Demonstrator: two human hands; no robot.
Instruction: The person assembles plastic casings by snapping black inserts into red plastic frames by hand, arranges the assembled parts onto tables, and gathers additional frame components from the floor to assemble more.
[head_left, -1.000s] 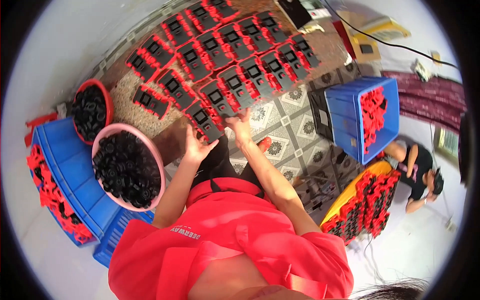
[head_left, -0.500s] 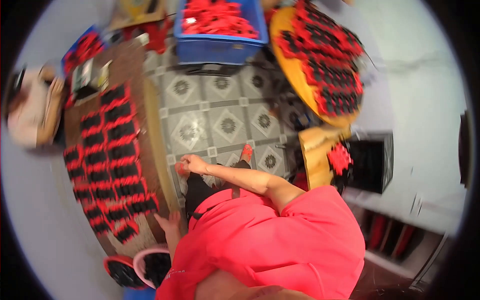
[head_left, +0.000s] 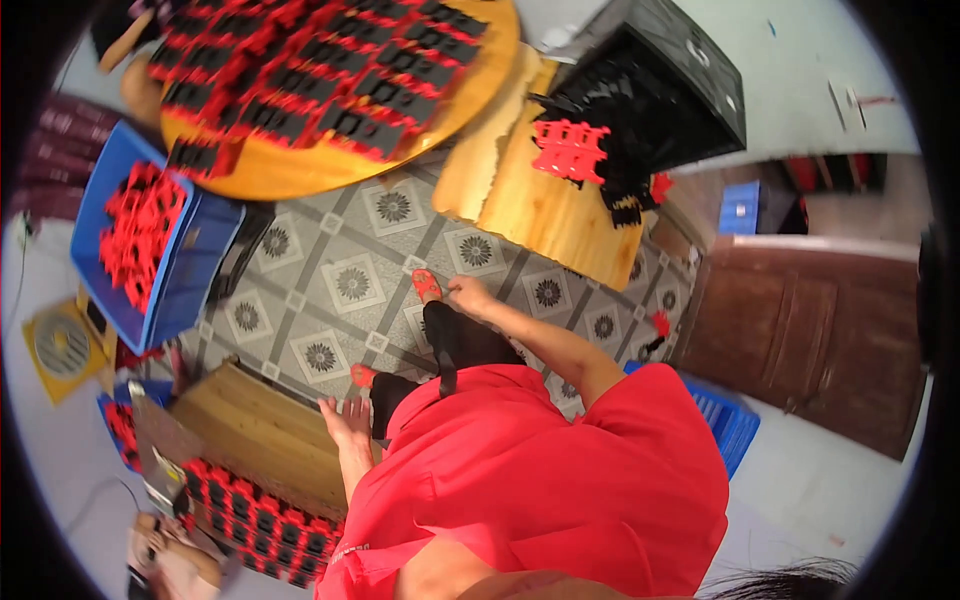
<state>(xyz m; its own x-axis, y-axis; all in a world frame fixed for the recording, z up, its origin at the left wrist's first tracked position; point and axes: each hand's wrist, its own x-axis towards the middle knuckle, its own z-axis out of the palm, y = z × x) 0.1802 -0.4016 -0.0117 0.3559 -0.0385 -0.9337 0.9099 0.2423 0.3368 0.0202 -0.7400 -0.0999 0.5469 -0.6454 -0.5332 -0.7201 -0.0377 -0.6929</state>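
Observation:
My left hand (head_left: 346, 422) hangs low beside my leg with its fingers spread, holding nothing, close to the edge of a wooden table (head_left: 265, 425). In front of my body, my right hand (head_left: 468, 293) hovers over the tiled floor with fingers curled in, and no object shows in it. Neither hand touches any of the parts around me. Closest to my right hand is a wooden bench (head_left: 560, 225), bearing a red plastic piece (head_left: 570, 150) and black parts (head_left: 640, 120) by a black crate (head_left: 690, 75).
A round orange table (head_left: 290, 180) with rows of red-and-black parts (head_left: 370, 80) stands ahead. At the left are a blue bin (head_left: 215, 265) of red pieces and a fan (head_left: 65, 340). Another person (head_left: 175, 560) is at lower left. A brown door (head_left: 800, 340) is at right.
My view has swung to the right: the round table is now ahead and the parts-laden table has slid to lower left. My right hand has moved away from my left.

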